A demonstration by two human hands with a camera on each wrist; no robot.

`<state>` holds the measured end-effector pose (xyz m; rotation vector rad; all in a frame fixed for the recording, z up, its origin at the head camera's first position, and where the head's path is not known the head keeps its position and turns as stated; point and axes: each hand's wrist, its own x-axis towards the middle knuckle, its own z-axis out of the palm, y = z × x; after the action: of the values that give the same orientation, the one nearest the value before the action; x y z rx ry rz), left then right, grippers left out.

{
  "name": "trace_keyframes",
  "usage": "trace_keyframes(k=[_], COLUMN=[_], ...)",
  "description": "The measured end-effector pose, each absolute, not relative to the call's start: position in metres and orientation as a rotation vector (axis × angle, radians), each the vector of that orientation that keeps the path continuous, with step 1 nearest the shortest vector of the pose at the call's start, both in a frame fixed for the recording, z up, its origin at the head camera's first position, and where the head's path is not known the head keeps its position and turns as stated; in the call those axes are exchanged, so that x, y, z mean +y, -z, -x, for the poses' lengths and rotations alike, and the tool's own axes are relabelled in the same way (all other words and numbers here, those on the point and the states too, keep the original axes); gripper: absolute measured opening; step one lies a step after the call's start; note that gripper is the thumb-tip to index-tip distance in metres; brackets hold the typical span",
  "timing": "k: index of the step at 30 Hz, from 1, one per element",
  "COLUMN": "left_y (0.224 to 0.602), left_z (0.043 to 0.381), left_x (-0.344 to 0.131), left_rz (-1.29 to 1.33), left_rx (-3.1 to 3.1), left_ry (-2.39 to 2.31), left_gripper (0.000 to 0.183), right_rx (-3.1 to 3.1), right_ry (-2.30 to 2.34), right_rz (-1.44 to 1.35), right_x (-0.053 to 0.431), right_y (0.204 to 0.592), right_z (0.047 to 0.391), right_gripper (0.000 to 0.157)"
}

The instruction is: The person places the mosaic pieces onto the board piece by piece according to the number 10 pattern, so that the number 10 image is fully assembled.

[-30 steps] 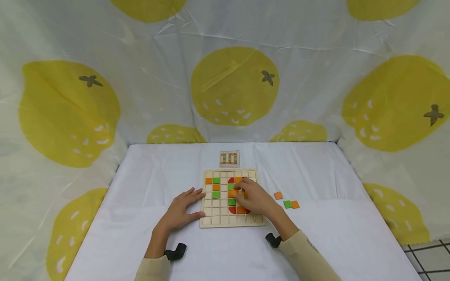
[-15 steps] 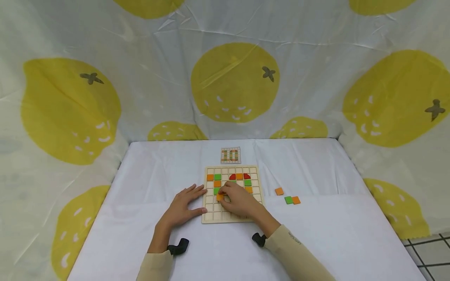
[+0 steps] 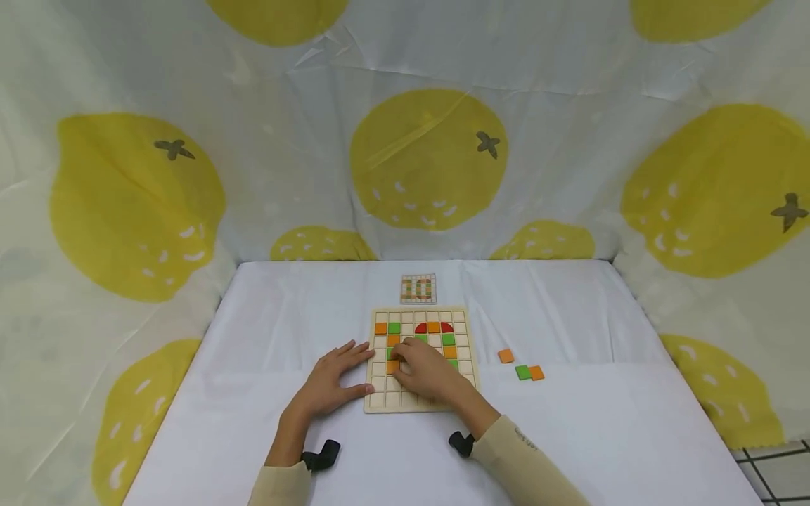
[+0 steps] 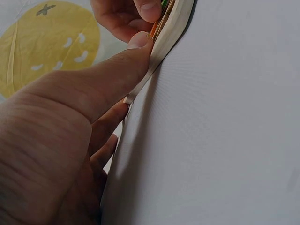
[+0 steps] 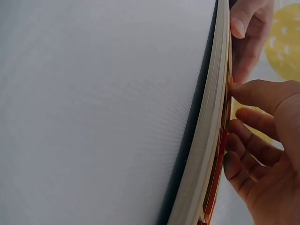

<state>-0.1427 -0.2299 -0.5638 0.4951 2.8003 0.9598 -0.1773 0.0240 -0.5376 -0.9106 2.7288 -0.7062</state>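
A wooden grid board (image 3: 387,402) lies on the white cloth, with orange, green and red pieces set in its cells. My right hand (image 3: 425,367) is over the board, thumb and fingertips at an orange square tile (image 3: 392,367) in the left part of the grid, below a partly covered green tile (image 3: 389,353). The hand hides several cells in the middle. My left hand (image 3: 330,383) rests against the board's left edge, thumb and fingers spread. In the left wrist view, the left thumb (image 4: 110,77) touches the board's rim (image 4: 161,49).
A small printed pattern card (image 3: 418,289) lies behind the board. To the right are a loose orange tile (image 3: 505,356), a green tile (image 3: 522,372) and another orange tile (image 3: 536,373) touching it. A lemon-print curtain (image 3: 430,161) hangs behind the table.
My right hand has moved left across the board with the orange tile, from the right-hand figure to the left column, where the tile now lies. The left hand stays at the edge.
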Motion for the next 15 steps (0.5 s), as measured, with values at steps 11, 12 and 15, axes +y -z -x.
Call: trace_keyframes(k=[11,12,15], left_y=[0.5683,0.5688,0.5693], left_z=[0.1404,0.1403,0.1400], left_x=[-0.2356,-0.2350,-0.2340], left_rz=[-0.489,-0.488,-0.484], left_rx=[2.807,2.801,2.794], left_ry=[-0.970,-0.971,-0.979], left_gripper=[0.072,0.072,0.072], right_rx=[2.737,2.744,2.763], right_ry=[0.711,0.708,0.720], right_rz=[0.893,0.888,0.871], right_x=[0.0204,0.0219,0.0275], right_y=[0.5405,0.5406,0.5378], right_z=[0.1750,0.1744,0.1724], right_gripper=[0.024,0.023,0.022])
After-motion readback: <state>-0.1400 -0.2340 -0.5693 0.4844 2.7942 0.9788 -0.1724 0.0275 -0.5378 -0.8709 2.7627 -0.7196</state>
